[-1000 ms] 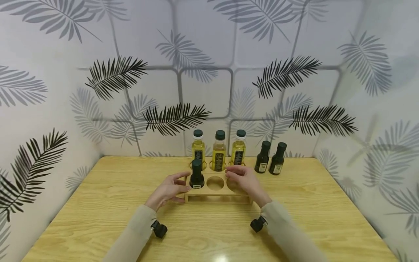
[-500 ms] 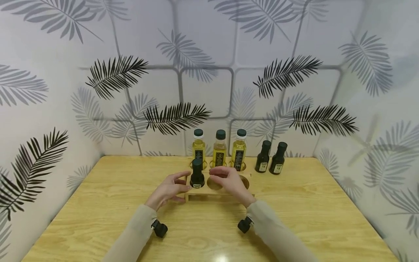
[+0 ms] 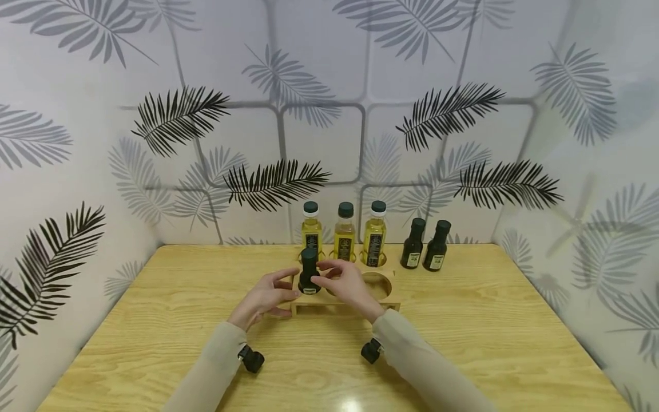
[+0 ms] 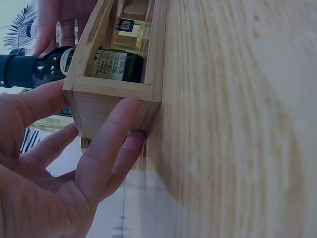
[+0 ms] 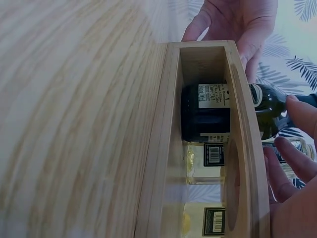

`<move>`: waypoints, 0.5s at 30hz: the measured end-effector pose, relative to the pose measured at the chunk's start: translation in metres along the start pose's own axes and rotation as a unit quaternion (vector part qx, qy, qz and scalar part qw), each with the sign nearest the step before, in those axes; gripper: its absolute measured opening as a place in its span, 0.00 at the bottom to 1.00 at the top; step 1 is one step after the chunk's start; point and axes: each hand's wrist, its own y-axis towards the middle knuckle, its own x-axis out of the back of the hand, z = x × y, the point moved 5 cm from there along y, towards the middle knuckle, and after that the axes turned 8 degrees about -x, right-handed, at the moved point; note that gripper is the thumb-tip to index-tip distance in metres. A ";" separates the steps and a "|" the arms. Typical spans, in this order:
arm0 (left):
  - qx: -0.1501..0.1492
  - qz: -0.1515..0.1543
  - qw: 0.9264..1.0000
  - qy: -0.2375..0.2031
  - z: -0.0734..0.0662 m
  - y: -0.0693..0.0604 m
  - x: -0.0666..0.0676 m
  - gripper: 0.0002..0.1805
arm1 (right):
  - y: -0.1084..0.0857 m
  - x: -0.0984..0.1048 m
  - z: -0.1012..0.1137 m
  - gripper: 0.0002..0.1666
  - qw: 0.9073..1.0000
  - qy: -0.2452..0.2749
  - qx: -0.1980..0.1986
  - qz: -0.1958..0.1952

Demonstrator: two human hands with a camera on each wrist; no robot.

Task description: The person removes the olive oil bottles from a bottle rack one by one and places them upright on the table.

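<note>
At lower left of the frame I see the left forearm in its pale sleeve (image 3: 206, 366) slanting up and inward over the desk (image 3: 149, 332) to the left hand (image 3: 265, 297), whose spread fingers lie against the left end of the wooden rack (image 3: 315, 302). Its grip is loose, fingertips laid on the end wall rather than wrapped round it; I take that as a brace against the rack sliding. Left of centre, the racked dark bottle (image 3: 308, 277) stands upright in the front row's left hole, its base down inside the frame, presumably so it cannot tip. Behind, three yellow oil bottles (image 3: 344, 243) stand upright along the back row. Near the centre, the right hand (image 3: 347, 283) reaches in over the front row from lower right, thumb and forefinger at the right side of the racked dark bottle; whether this grip is clenched on it or only touching, I cannot tell. Beyond it, the front row's right hole (image 3: 377, 286) has no bottle. Right of centre, apart from the rack, a second dark bottle (image 3: 411, 254) and a third dark bottle (image 3: 436, 254) stand side by side on the desk, out of both hands' way.
</note>
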 end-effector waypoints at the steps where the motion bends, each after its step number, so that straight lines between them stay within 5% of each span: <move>1: -0.001 0.000 1.000 0.002 0.000 0.000 0.000 0.34 | 0.001 -0.001 0.000 0.24 1.000 -0.005 0.001 -0.001; 15: -0.003 -0.001 1.000 -0.003 -0.001 -0.002 0.000 0.34 | 0.006 -0.015 0.008 0.20 0.999 -0.022 0.031 0.009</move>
